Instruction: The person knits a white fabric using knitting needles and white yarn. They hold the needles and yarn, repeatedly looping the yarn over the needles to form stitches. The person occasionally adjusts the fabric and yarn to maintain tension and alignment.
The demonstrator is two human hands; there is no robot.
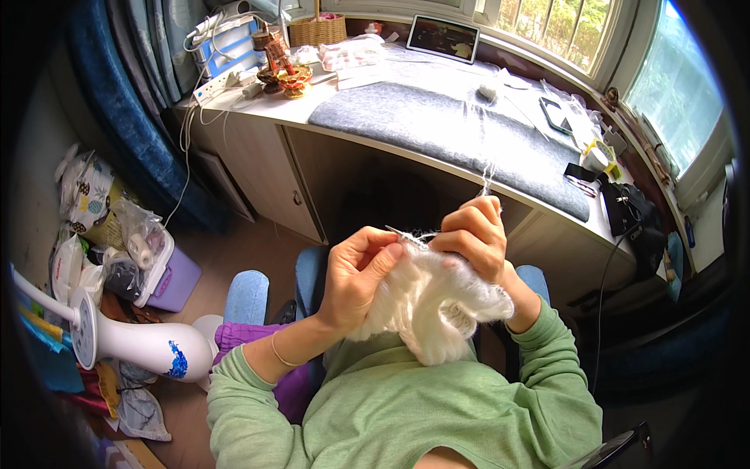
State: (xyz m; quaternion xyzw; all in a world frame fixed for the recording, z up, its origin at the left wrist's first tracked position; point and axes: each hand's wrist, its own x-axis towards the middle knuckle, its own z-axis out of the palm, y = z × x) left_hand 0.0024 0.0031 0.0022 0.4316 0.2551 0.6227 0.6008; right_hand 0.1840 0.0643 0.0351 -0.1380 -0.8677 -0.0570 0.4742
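Fluffy white knitting (436, 299) hangs between my hands above my lap. My left hand (358, 278) pinches its upper left edge, where the tip of a knitting needle (401, 233) pokes out past the thumb and forefinger. With curled fingers my right hand (473, 234) grips the work's upper right side. A strand of white yarn (487, 173) rises from the right fingers and runs across the desk toward a white yarn ball (487, 91). How the needles sit inside the right hand is hidden by the fingers and the fuzz.
In front stands a desk (410, 146) with a grey felt mat (404, 114), a tablet (443, 38) and a smartphone (555, 115). A black bag (630, 217) lies at its right end. To my left are a white vase-shaped stand (146, 352) and a purple storage box (176, 281).
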